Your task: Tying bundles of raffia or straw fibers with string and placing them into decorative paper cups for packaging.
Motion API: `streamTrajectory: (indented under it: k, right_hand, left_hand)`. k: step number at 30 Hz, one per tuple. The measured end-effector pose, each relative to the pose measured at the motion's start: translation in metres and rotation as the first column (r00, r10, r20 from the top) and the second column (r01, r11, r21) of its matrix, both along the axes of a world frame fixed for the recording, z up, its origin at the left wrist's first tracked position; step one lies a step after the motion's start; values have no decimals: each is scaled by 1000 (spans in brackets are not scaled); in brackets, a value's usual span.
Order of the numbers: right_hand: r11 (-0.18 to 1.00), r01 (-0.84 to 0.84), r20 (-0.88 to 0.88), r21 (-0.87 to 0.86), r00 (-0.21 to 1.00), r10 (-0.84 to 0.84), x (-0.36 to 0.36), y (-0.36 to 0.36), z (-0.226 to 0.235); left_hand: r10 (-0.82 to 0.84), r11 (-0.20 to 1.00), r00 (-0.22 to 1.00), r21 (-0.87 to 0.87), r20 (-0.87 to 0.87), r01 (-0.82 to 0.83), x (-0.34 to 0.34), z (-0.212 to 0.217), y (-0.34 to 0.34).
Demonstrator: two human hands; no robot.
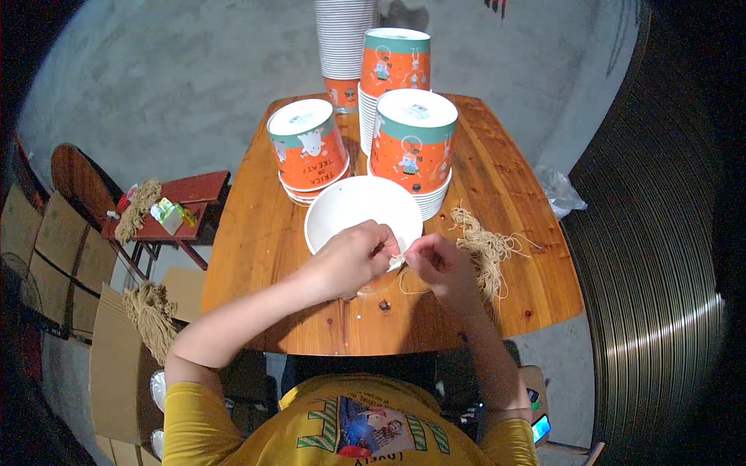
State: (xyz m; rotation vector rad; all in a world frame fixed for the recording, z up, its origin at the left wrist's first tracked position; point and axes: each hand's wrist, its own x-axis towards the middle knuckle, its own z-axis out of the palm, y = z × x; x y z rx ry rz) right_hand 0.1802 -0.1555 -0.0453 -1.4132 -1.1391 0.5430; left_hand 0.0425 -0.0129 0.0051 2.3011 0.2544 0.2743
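An upright white paper bucket [342, 203] stands open on the wooden table [256, 241] in front of me. My left hand [353, 258] grips its near rim, fingers curled at the edge. My right hand [441, 266] pinches a thin tan string [399, 259] right beside the left hand's fingertips, at the rim. A loose pile of tan strings [486, 250] lies on the table just right of my right hand.
Stacks of upside-down orange and teal printed buckets [410, 147] stand behind the white one, with a tall white stack [344, 35] at the far edge. A red stool [186, 203] with string and a small packet stands left. Cardboard boxes [116, 365] and another string bundle [153, 314] sit lower left.
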Motion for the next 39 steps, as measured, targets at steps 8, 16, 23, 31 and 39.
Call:
streamTrajectory:
  k: [8,16,23,31,39]
  right_hand:
    - [997,45,-123,-65,991,-53,-12,-4,3]
    - [998,66,-125,-10,990,-67,-15,-7,-5]
    - [961,258,461,96,844,-273,-30,-3,14]
    - [939,283,714,194,616,-333,-33,-5,9]
    - [969,210,250,-130,953,-172,-38,-18,16]
  left_hand:
    - [98,995,995,9,-36,-97,-2,-3,1]
    - [98,994,995,-54,9,-98,-3,-3,-2]
    - [121,993,992,-23,37,-120,-6,-3,-5]
    - [81,990,983,101,167,-98,-8,-8,-7]
    - [99,978,955,149,281,-146,-12,-11,1]
